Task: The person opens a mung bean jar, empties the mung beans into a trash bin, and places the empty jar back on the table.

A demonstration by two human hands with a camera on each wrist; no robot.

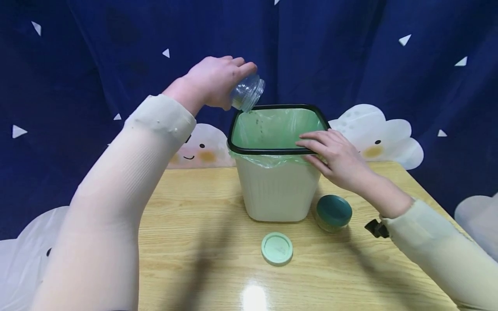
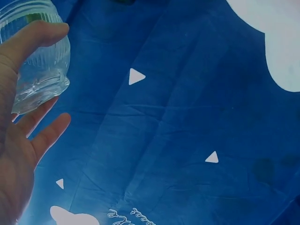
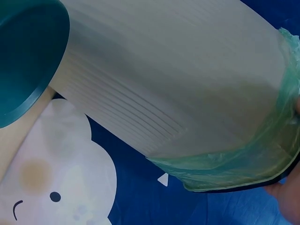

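My left hand (image 1: 214, 82) grips a clear glass jar (image 1: 249, 93), tilted with its threaded, uncovered mouth towards the left rear of a white trash bin (image 1: 278, 190). In the left wrist view the thumb lies across the ribbed side of the jar (image 2: 51, 56). A green bag (image 1: 288, 123) lines the bin and hangs out under its black rim (image 1: 272, 151). My right hand (image 1: 336, 157) holds the rim at the right front corner, fingers over the inside and thumb outside. Dark specks show on the liner below the jar.
A pale green round lid (image 1: 277, 249) lies on the wooden table (image 1: 186, 203) in front of the bin. At the bin's right stands a small container with a dark teal top (image 1: 333, 210). Behind hangs a blue curtain (image 1: 311, 52) with white triangles and clouds.
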